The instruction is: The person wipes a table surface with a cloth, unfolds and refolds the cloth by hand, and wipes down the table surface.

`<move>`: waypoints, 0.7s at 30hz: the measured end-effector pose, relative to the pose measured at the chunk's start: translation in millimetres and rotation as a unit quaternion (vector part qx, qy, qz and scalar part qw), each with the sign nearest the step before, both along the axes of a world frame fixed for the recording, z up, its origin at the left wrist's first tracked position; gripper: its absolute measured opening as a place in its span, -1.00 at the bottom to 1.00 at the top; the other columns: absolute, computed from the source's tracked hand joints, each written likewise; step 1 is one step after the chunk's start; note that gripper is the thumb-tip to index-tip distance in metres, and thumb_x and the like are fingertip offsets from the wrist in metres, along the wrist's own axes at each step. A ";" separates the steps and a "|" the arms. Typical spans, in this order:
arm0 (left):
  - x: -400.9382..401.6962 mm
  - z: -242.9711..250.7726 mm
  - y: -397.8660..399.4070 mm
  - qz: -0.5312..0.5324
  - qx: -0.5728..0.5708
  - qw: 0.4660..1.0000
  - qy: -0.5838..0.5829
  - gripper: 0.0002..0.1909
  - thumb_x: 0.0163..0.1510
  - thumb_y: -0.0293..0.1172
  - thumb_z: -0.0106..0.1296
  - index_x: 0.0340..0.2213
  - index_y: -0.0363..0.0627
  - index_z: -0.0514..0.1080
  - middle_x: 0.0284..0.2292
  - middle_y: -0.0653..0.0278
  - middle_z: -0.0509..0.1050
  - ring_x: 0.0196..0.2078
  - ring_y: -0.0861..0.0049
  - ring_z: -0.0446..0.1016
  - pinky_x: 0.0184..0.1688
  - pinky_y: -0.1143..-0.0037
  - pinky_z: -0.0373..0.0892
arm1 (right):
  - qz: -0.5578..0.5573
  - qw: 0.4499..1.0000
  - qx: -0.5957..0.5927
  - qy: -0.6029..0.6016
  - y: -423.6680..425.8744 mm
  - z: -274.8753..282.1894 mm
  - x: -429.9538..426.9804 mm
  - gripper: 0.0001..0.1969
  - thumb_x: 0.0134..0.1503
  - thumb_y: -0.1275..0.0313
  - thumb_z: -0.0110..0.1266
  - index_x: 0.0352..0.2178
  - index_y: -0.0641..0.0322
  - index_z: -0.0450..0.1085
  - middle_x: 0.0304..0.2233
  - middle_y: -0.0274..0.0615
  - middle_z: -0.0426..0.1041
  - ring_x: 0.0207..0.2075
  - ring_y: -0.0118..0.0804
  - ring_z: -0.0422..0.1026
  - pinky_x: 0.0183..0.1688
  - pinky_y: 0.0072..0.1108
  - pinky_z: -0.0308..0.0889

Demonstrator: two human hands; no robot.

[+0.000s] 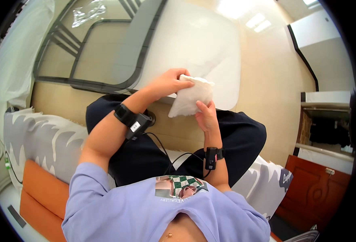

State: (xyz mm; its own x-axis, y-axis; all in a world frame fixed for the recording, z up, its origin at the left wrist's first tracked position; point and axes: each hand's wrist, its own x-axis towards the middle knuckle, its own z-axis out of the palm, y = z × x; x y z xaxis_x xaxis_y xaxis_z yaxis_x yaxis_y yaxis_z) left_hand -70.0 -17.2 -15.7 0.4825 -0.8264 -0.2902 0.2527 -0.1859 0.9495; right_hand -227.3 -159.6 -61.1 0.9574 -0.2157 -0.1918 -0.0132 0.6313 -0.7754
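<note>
A folded piece of white, soft sheet material (190, 101), perhaps tissue or thin cloth, is held up between both hands above my knees. My left hand (176, 81) grips its upper left edge, thumb on the near face and fingers behind. Lower down on the right side, my right hand (207, 115) pinches it, with the thumb on the near face and the other fingers partly hidden behind it. The top edge looks ruffled and layered. Beyond the sheet lies the near end of a white, marble-patterned tabletop (193, 39).
A dark-framed glass tabletop (105, 51) adjoins on the left, with a crumpled clear plastic wrapper (88, 12) on it. I sit on a sofa with a grey-and-white cover (60, 133); an orange cushion (43, 193) lies at left. Black devices with cables (138, 125) are strapped to both forearms.
</note>
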 end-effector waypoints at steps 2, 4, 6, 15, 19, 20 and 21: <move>-9.3 13.6 13.3 0.007 0.019 1.000 -0.012 -0.77 0.15 -0.24 0.07 -0.29 -0.14 0.38 -0.42 0.40 0.42 -0.40 0.74 0.35 -0.35 0.64 0.30 | 0.006 0.999 0.013 0.049 4.2 9.0 0.4 -0.45 0.09 0.52 0.11 0.11 0.37 0.15 0.01 -0.12 0.37 0.01 -0.29 0.38 0.04 -0.46 0.32; -23.0 32.9 33.1 0.037 0.003 0.998 -0.042 -0.75 0.16 -0.25 0.04 -0.22 -0.15 0.38 -0.40 0.39 0.41 -0.41 0.74 0.36 -0.33 0.64 0.34 | 0.022 0.999 0.028 0.033 10.3 10.5 -0.3 -0.49 0.11 0.49 0.11 0.08 0.40 0.18 -0.03 -0.12 0.39 -0.03 -0.31 0.42 0.01 -0.48 0.34; -40.9 50.7 65.8 0.088 0.006 0.995 -0.050 -0.72 0.20 -0.24 -0.03 -0.15 -0.16 0.35 -0.36 0.36 0.40 -0.42 0.74 0.36 -0.32 0.64 0.36 | 0.018 0.998 0.005 0.055 17.5 15.5 -3.1 -0.49 0.13 0.44 0.09 0.09 0.36 0.18 -0.01 -0.13 0.38 -0.01 -0.28 0.40 0.02 -0.46 0.35; -65.7 43.3 267.0 0.348 -0.049 0.932 0.088 -0.68 0.16 -0.23 -0.08 -0.11 -0.13 0.33 -0.30 0.35 0.42 -0.30 0.65 0.42 -0.18 0.58 0.38 | -0.058 0.975 -0.193 0.094 27.2 43.7 37.6 -0.53 0.18 0.43 0.01 0.08 0.45 0.20 -0.02 -0.11 0.39 -0.04 -0.29 0.41 0.00 -0.48 0.31; -71.3 21.4 286.7 0.421 -0.256 0.823 0.282 -0.61 0.13 -0.33 -0.14 -0.05 -0.29 0.22 -0.14 0.03 0.36 -0.06 0.27 0.39 0.06 0.33 0.36 | -0.032 0.977 -0.200 0.066 46.8 70.8 80.6 -0.54 0.17 0.38 0.02 0.05 0.42 0.22 -0.05 -0.12 0.39 -0.08 -0.30 0.41 -0.06 -0.49 0.32; -69.0 18.5 284.1 0.423 -0.261 0.821 0.281 -0.61 0.13 -0.33 -0.14 -0.05 -0.29 0.22 -0.14 0.03 0.36 -0.06 0.27 0.39 0.06 0.33 0.36 | -0.024 0.982 -0.166 0.084 54.0 75.7 91.3 -0.54 0.16 0.36 0.04 0.04 0.39 0.22 -0.07 -0.16 0.38 -0.07 -0.29 0.40 -0.08 -0.47 0.33; -64.2 16.0 277.3 0.409 -0.295 0.798 0.331 -0.59 0.13 -0.36 -0.13 -0.03 -0.33 0.21 -0.09 -0.04 0.32 0.01 0.19 0.34 0.10 0.29 0.33 | -0.023 0.982 -0.170 0.082 55.7 74.2 101.8 -0.54 0.16 0.36 0.04 0.04 0.39 0.22 -0.07 -0.16 0.38 -0.07 -0.29 0.40 -0.08 -0.47 0.33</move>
State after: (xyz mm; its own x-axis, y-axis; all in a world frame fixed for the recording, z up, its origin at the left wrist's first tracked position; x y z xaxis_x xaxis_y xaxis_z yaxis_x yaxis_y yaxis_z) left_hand -134.2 260.0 0.3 0.8332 -0.4005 -0.3814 0.5420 0.7284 0.4191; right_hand -125.5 -103.9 13.1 0.9078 -0.3355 -0.2517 -0.1325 0.3400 -0.9311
